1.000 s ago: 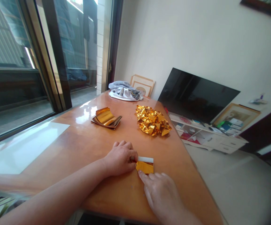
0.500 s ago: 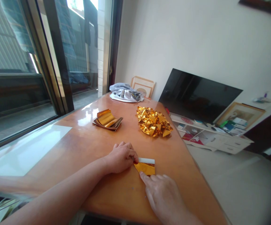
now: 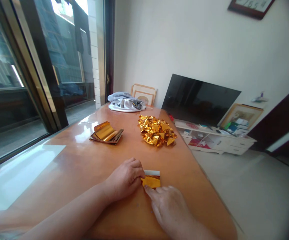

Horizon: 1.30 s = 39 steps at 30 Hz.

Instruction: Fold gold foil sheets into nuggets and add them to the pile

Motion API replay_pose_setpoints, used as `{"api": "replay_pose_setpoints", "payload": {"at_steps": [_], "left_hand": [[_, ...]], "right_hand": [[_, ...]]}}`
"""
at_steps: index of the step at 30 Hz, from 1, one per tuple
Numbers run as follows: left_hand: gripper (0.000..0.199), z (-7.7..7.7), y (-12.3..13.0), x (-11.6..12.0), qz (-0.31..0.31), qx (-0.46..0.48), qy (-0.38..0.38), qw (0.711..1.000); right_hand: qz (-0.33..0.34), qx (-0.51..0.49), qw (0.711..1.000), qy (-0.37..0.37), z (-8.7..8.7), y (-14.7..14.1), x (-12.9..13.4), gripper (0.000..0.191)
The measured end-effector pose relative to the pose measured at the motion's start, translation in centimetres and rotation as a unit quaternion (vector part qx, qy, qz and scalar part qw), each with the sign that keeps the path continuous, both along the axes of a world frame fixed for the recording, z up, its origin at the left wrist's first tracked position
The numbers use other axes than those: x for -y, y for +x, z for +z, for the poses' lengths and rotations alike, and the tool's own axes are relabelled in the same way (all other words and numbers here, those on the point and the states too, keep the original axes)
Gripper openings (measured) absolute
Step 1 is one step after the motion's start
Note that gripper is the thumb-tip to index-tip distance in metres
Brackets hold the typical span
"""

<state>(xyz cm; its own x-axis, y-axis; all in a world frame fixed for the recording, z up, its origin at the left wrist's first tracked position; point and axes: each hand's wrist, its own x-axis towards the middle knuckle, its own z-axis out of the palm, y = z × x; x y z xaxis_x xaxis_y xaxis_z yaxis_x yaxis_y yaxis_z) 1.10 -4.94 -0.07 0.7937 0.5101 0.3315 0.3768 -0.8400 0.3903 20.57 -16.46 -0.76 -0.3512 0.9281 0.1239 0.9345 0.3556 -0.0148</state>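
Observation:
A folded piece of gold foil paper (image 3: 151,182) with a white strip along its far edge lies on the orange wooden table (image 3: 84,166), close to me. My left hand (image 3: 124,179) pinches its left edge, and the fingertips of my right hand (image 3: 168,206) rest against its lower edge. Farther off, a stack of gold foil sheets (image 3: 106,132) has a curled top sheet. To its right lies a heap of crumpled gold foil pieces (image 3: 156,130). Neither hand touches these.
A bundled grey and white cloth (image 3: 125,104) and framed pictures (image 3: 143,94) stand at the table's far end. Beyond the right edge, a black flat-screen TV (image 3: 196,99) leans above a white low cabinet (image 3: 209,141). A glass sliding door (image 3: 59,56) runs along the left.
The view has swung, so the room sits further left. Both hands stay at the foil paper, which lies much as before.

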Motion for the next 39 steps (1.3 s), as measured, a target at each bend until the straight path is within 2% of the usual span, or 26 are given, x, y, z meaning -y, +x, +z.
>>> {"api": "replay_pose_setpoints", "payload": {"at_steps": [3, 6, 10, 14, 20, 29, 34, 39], "left_hand": [[0.022, 0.0, 0.6, 0.6, -0.016, -0.032, -0.013, 0.999], [0.015, 0.2, 0.8, 0.8, -0.005, -0.051, -0.011, 0.999], [0.008, 0.7, 0.9, 0.7, 0.002, -0.069, -0.002, 0.998], [0.012, 1.1, 0.9, 0.7, -0.003, -0.076, 0.001, 0.997], [0.005, 1.2, 1.0, 0.7, 0.004, -0.071, -0.010, 0.997], [0.008, 1.1, 1.1, 0.5, 0.000, -0.073, -0.008, 0.997], [0.013, 1.0, 1.1, 0.4, -0.004, -0.077, 0.004, 0.997], [0.016, 1.1, 1.0, 0.4, 0.002, -0.076, -0.003, 0.997]], "right_hand": [[-0.005, -0.020, 1.000, -0.012, 0.2, 0.1, -0.1, 0.036], [-0.005, -0.086, 0.996, -0.039, 0.3, 0.8, -0.3, 0.033], [-0.054, -0.187, 0.979, -0.058, 0.7, 2.6, -0.3, 0.031], [-0.088, -0.219, 0.969, -0.075, 1.0, 4.3, -0.4, 0.026], [-0.088, -0.210, 0.972, -0.062, 1.5, 4.7, -1.0, 0.023], [-0.070, -0.181, 0.981, -0.022, 0.9, 5.0, -1.3, 0.026], [-0.021, -0.141, 0.990, 0.014, 1.7, 4.8, -1.3, 0.026], [-0.013, -0.123, 0.992, 0.002, 2.1, 4.8, -1.6, 0.025]]}}
